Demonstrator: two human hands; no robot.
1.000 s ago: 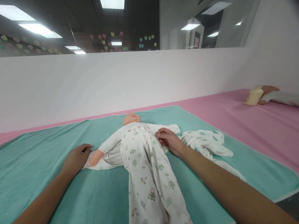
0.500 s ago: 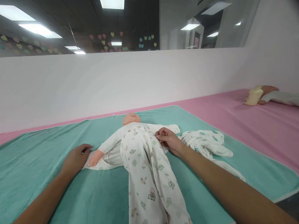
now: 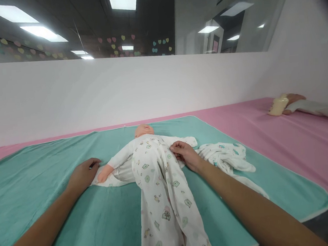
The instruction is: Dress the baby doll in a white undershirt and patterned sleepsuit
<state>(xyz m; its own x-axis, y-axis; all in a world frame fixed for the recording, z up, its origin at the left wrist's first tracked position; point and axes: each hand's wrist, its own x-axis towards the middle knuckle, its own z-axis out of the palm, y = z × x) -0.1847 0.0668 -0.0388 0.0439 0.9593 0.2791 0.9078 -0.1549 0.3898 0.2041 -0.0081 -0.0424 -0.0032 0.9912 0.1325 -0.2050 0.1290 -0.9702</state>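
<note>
A baby doll lies on its back, head away from me, in long white sleeves. A white printed baby garment covers its front, the legs stretching toward me. My right hand pinches the garment's edge on the right of the doll's torso, thumb and forefinger together. On the left, my left hand rests at the outer edge of a spread white flap, by the doll's bare hand. Its thumb and forefinger are slightly apart; the other fingers are largely hidden.
Beneath everything is a green blanket over a pink padded surface. Crumpled white printed clothing lies to the right. Farther right are a yellowish bottle and another clothed doll. A white wall stands behind.
</note>
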